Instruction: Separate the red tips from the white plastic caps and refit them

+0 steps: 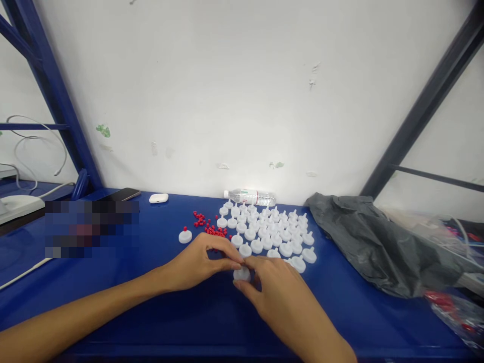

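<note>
Between thumb and fingers, my right hand (274, 282) grips a white plastic nozzle cap (242, 274) low over the near part of the table. My left hand (204, 259) pinches at the top of that cap, fingertips and thumb together; what sits in the pinch is hidden. Just beyond the left hand lie small red caps (215, 231) in a loose pile. To its left, one white nozzle cap with a red tip (185, 236) stands upright. Many more white nozzle caps (266, 242) stand grouped behind the right hand, spouts mostly up.
A clear plastic bottle (251, 196) lies on its side against the wall. A white earbud case (159, 198) and a phone (126, 194) rest at the back left. Dark grey plastic sheeting (374, 242) covers the right side of the blue table (159, 322).
</note>
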A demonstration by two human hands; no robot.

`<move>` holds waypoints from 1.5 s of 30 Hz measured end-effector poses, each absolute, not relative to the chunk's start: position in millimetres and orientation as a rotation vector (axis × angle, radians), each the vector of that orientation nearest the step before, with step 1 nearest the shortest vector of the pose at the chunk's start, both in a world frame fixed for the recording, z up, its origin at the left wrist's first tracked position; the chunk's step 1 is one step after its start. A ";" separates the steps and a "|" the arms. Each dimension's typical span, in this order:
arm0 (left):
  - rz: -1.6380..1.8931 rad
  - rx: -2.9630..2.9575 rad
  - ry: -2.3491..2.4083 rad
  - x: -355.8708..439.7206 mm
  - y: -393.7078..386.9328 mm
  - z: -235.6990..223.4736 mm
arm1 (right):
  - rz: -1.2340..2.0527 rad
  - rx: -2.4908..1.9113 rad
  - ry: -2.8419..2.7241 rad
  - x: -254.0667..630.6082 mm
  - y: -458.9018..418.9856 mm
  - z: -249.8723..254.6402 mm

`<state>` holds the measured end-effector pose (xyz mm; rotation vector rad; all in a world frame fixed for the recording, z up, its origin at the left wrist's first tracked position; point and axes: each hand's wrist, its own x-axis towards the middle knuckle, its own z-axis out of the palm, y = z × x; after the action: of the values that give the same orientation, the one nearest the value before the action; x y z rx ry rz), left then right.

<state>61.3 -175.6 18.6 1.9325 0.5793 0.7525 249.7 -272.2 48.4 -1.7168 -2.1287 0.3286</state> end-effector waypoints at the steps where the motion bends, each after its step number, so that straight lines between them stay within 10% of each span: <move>1: 0.761 1.868 0.566 61.5 -174.8 19.5 | 0.320 -1.701 -2.116 249.2 -272.4 49.2; 12: 0.432 1.296 0.390 59.4 -181.1 35.1 | 0.009 -1.498 -2.106 246.7 -265.5 43.1; 45: 0.634 2.064 0.825 47.2 -162.8 56.3 | 0.044 -1.433 -2.019 259.8 -268.1 55.0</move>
<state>47.2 -162.8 56.3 2.0640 0.8245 0.6345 259.8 -268.1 55.0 -1.4332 -2.0188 0.0438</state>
